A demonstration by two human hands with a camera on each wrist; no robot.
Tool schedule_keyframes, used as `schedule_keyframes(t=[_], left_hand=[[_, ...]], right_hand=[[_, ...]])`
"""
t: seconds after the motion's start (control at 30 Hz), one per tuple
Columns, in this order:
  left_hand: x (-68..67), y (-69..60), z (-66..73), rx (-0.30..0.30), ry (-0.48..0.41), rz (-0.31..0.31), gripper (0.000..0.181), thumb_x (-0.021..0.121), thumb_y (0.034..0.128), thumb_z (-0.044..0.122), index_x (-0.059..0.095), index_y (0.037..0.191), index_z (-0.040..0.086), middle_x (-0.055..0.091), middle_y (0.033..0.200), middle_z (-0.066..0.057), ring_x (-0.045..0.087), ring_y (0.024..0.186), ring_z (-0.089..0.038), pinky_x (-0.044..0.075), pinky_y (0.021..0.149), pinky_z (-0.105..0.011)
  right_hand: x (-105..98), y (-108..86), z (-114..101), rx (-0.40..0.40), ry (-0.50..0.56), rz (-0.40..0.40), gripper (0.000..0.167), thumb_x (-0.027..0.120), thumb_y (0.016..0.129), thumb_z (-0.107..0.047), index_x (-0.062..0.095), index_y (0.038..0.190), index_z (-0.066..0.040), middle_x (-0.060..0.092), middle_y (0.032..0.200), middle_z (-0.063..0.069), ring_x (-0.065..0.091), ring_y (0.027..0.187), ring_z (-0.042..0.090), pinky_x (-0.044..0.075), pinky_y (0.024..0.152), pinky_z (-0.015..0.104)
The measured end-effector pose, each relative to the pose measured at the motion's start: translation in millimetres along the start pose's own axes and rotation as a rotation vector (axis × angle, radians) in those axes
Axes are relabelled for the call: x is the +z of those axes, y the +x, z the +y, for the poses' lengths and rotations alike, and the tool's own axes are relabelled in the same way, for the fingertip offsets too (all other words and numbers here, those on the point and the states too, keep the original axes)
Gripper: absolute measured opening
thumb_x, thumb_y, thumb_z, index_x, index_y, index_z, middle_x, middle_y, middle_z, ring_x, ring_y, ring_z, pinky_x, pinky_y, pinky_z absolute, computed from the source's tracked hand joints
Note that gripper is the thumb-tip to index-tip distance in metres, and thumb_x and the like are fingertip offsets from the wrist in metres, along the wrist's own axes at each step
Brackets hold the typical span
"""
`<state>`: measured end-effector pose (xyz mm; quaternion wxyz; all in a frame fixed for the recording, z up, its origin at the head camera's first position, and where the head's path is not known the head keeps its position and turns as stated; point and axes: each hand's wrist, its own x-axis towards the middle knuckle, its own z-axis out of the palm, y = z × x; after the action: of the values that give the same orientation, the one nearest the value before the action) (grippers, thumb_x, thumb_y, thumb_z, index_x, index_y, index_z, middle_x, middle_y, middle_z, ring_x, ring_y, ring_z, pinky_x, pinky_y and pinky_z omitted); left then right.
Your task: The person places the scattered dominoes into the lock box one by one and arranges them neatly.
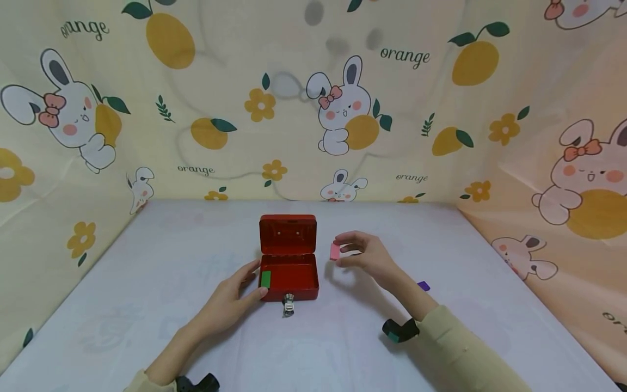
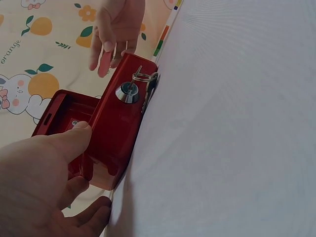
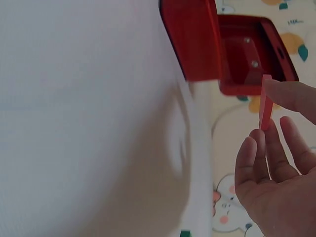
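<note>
Gripping the box (image 1: pixel 295 276) at its left side with the left hand (image 1: pixel 226 300), near the green block (image 1: pixel 266 279) inside; pinching the pink block (image 1: pixel 334 251) right of the box with the right hand (image 1: pixel 370 257). Best to hold the box still, pinch lightly.

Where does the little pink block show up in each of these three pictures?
Head: pink block a little right of and below centre, pinched by the fingers of the right hand.
Left wrist: pink block in the upper left, held in that same hand.
Right wrist: pink block right of centre.
Shared landmark: the open red cash box, visible in all three views.
</note>
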<state>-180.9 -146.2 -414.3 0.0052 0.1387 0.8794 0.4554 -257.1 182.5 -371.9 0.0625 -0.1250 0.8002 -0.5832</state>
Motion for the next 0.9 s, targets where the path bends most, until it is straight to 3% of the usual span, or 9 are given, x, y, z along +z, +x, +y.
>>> schedule_keyframes(t=[0.27, 0.53, 0.9], left_hand=[[0.6, -0.2, 0.3, -0.004, 0.003, 0.002, 0.071, 0.065, 0.0905, 0.039, 0.031, 0.150, 0.021, 0.037, 0.150, -0.001, 0.041, 0.133, -0.027, 0.038, 0.104, -0.048], [0.6, -0.1, -0.9, 0.000, 0.000, 0.002, 0.070, 0.065, 0.0907, 0.038, 0.031, 0.150, 0.022, 0.037, 0.150, -0.001, 0.041, 0.133, -0.026, 0.038, 0.104, -0.048], [1.0, 0.3, -1.3, -0.001, -0.002, 0.008, 0.070, 0.065, 0.0907, 0.037, 0.032, 0.150, 0.021, 0.037, 0.150, -0.001, 0.041, 0.133, -0.027, 0.037, 0.104, -0.048]], right_hand=[[18, -6.2, -10, -0.050, 0.040, -0.057, 0.045, 0.082, 0.073, -0.006, 0.067, 0.114, -0.013, 0.066, 0.113, 0.003, 0.057, 0.106, 0.027, 0.052, 0.085, 0.037], [35, -10.4, -16, -0.091, 0.006, -0.086, 0.040, 0.082, 0.075, -0.010, 0.067, 0.112, -0.015, 0.065, 0.112, 0.001, 0.056, 0.108, 0.033, 0.053, 0.084, 0.037], [49, -13.2, -22, -0.108, 0.002, -0.114, 0.040, 0.081, 0.075, -0.008, 0.067, 0.112, -0.015, 0.065, 0.111, 0.001, 0.059, 0.103, 0.029, 0.054, 0.081, 0.036]])
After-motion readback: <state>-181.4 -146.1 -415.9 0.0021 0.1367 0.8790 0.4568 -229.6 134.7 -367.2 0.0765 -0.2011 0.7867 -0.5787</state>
